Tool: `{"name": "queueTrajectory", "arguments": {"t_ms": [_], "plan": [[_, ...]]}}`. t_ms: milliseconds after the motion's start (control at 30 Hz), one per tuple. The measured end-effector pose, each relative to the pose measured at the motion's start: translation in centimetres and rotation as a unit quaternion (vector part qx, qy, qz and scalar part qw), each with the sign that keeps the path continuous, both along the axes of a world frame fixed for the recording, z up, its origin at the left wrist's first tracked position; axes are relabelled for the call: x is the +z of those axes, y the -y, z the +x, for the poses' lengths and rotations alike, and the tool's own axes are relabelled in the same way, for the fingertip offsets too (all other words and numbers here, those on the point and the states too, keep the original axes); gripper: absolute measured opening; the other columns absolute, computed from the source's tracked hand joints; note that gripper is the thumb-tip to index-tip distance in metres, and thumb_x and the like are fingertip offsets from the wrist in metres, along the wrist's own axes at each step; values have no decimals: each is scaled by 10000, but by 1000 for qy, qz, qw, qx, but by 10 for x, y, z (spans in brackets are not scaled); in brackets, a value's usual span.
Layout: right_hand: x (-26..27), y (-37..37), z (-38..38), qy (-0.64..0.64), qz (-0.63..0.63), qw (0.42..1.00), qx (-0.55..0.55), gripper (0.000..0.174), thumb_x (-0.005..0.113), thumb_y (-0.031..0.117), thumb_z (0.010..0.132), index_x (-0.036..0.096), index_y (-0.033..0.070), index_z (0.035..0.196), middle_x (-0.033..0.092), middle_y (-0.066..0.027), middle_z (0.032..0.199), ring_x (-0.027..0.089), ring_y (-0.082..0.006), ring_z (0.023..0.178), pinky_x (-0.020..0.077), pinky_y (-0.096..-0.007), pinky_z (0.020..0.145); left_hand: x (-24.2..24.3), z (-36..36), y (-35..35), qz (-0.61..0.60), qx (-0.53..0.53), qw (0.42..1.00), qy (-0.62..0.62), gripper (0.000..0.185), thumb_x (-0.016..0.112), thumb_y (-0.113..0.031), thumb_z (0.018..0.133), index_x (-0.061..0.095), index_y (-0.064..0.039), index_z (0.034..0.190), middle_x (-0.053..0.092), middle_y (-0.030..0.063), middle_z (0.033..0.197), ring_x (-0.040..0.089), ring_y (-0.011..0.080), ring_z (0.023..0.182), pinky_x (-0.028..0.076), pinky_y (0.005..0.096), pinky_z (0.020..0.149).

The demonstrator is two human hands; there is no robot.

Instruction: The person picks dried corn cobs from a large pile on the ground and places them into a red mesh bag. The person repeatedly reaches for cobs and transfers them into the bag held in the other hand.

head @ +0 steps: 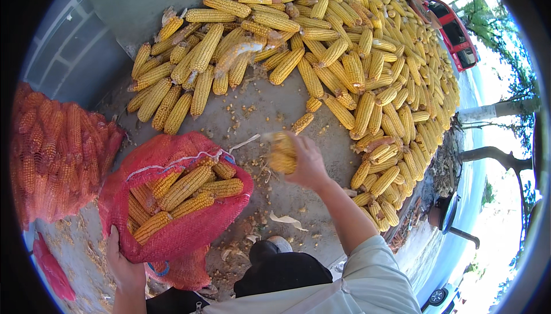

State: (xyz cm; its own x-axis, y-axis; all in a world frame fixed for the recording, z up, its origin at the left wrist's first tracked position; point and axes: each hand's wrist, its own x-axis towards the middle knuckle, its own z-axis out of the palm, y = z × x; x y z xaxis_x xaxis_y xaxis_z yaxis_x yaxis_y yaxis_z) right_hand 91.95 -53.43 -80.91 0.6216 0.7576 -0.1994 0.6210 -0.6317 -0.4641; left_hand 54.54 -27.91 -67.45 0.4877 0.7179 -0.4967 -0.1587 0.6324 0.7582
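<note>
My left hand [124,260] grips the near left rim of a red mesh sack [215,228], whose mouth gapes upward. Several ears of corn [187,188] show inside it. To the right of the sack, over the concrete floor, my right hand [297,159] holds yellow corn [282,152], blurred by motion; I cannot tell how many ears. A white strip [244,142] sticks out from the sack's rim towards that hand. Beyond both hands a large heap of husked corn ears [366,64] curves from the upper left round to the right.
A filled red mesh sack [64,154] stands at the far left by a grey block wall [64,51]. Another red mesh sack [189,271] lies below the gaping one. Loose kernels and husk scraps [286,220] litter the floor. A red vehicle [454,34] is outside at the upper right.
</note>
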Motion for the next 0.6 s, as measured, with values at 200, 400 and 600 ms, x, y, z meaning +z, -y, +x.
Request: {"name": "queueTrajectory", "arguments": {"t_ms": [200,400,600], "plan": [[26,-193,-175,90,256,889,368,554,719,208,772,596,124,1305,607,-121,1196,542,-292,1187,439,-440,982,-3,2,4,37,-34,998,-25,432,415,-278,1067,476,15,1379,561,161,1375,544,301,1270,422,469,1101],[19,-161,-74,-197,292,909,222,427,722,118,762,640,116,1181,637,-116,1223,620,-307,1103,527,-413,934,9,-10,-2,-28,13,999,30,446,414,-279,1064,474,25,1384,551,174,1395,539,316,1279,413,481,1109],[-63,-39,124,179,-362,910,94,1012,873,355,619,382,202,1490,296,-187,1563,244,-421,1464,224,-581,1180,-1,-9,1,56,-26,996,-59,475,393,-306,1072,451,46,1385,531,187,1398,538,315,1274,446,460,1089]]}}
